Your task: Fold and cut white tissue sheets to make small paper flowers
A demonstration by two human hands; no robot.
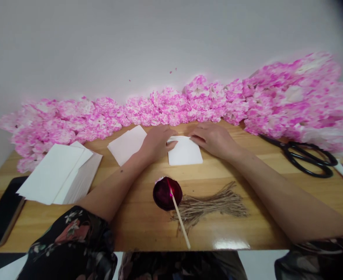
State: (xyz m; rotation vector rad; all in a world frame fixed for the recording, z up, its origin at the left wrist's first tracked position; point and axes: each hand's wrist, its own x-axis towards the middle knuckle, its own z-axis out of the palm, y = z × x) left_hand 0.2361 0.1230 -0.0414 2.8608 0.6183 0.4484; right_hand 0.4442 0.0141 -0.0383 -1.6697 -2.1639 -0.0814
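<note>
A small stack of white paper (185, 151) lies on the wooden table in front of me, its far edge folded up. My left hand (159, 140) pinches the folded edge at its left end, thumb toward me. At the right end of the same fold, my right hand (210, 137) grips the paper with bent fingers. Nearer to me stands a small round bowl of dark red liquid (162, 194), with a wooden stick (180, 221) leaning in it. Beside the bowl lies a bundle of thin brown twine pieces (215, 204).
Pink and white paper flowers (168, 105) line the wall behind. Black scissors (302, 155) lie at right. On the left are a tall stack of white paper (60, 171), a few loose sheets (127, 144) and a black phone (4, 210). The table's front edge (148, 250) is close to me.
</note>
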